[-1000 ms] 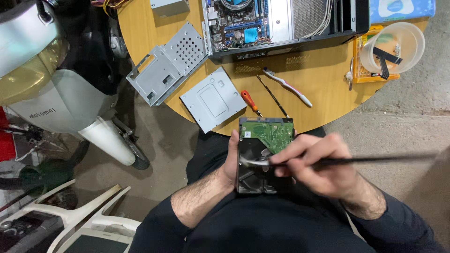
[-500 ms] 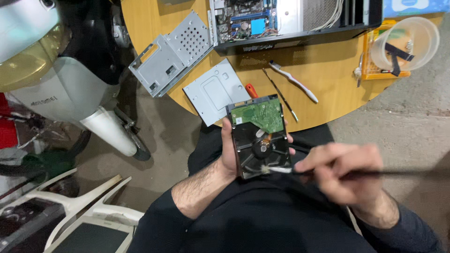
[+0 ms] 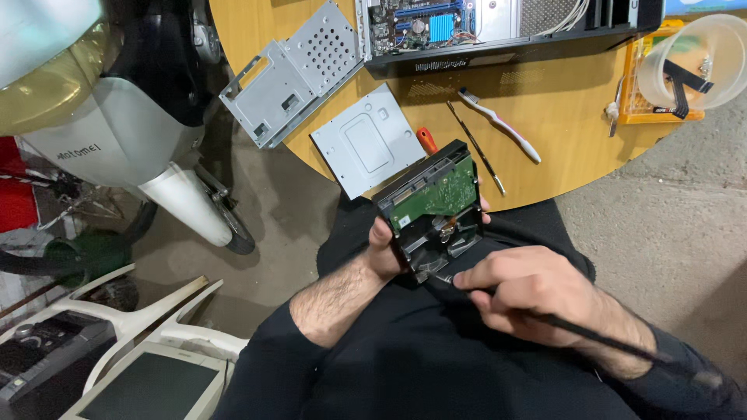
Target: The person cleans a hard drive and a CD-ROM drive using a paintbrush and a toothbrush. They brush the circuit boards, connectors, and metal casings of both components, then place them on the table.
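The person sits at a round wooden worktop (image 3: 545,101) with a hard drive (image 3: 432,210) held above the lap, circuit board up. The left hand (image 3: 387,250) has its grip clamped on the drive's left edge, thumb on top and the other fingers underneath. The right hand (image 3: 537,299) has its grip closed around a thin dark tool (image 3: 599,338), whose tip sits at the drive's near end.

To my eye the step in hand is working at a screw or catch on the board side. The next move would call for a steady drive and the tool tip seated squarely, since the drive rests on nothing but that one hand.

On the worktop, well apart from the hands, lie a grey metal plate (image 3: 372,141), a perforated drive cage (image 3: 292,74), a toothbrush (image 3: 499,124), a thin metal rod (image 3: 475,146) and an orange-handled screwdriver (image 3: 426,140), half hidden behind the drive. An open computer case (image 3: 498,23) is cut off at the top.

The tool tip is too small to tell what it touches, and its far end blurs off to the right.
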